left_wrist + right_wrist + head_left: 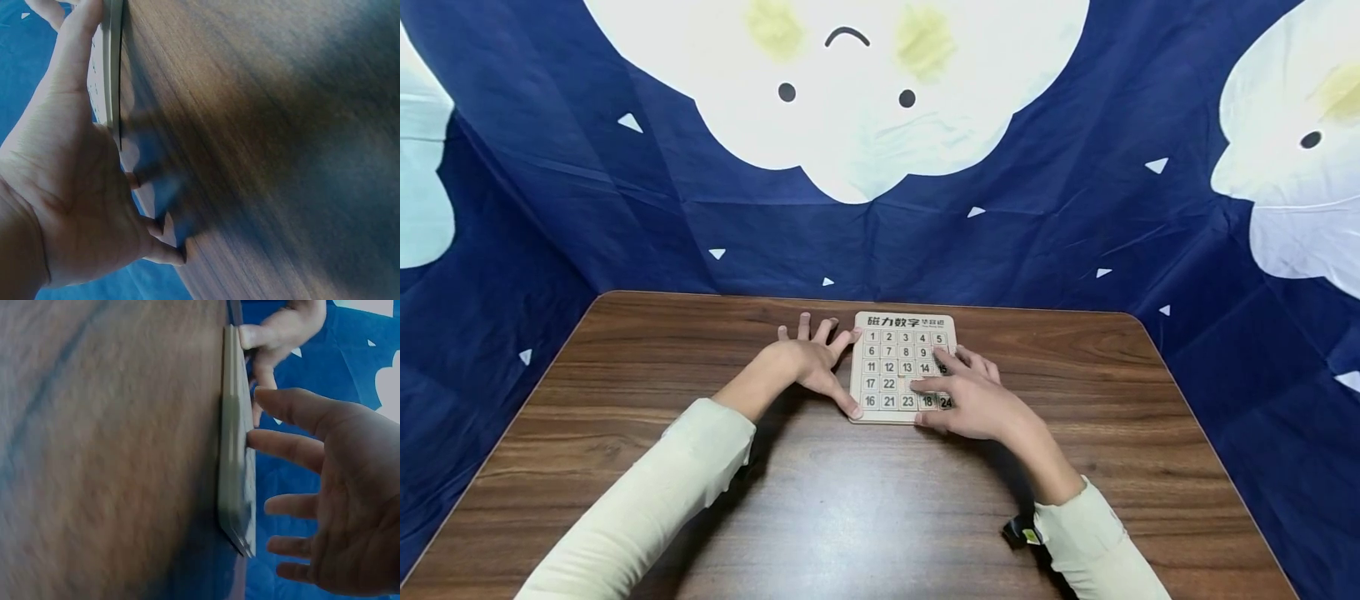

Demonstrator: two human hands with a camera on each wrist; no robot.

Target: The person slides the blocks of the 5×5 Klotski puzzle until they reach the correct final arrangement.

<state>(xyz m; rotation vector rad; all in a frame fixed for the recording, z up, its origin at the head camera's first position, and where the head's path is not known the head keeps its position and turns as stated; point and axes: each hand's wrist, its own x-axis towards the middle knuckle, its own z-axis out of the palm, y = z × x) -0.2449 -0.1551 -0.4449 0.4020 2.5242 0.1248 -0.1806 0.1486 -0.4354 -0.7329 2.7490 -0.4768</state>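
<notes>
A pale number slide puzzle lies flat on the table, with Chinese lettering along its top and rows of numbered tiles. Beside its left edge the left hand spreads its fingers, the thumb at the lower left corner and the index fingertip at the upper left side. Over the right part of the tiles reaches the right hand, its index fingertip on the fourth row, beside a gap right of tile 22. Its fingers cover several tiles. From the side, the right wrist view shows the puzzle's layered edge and that index fingertip on its face.
The brown wood-grain table has rounded back corners. Behind and beside it hangs a dark blue cloth with white clouds and small triangles. A black strap shows at the right sleeve.
</notes>
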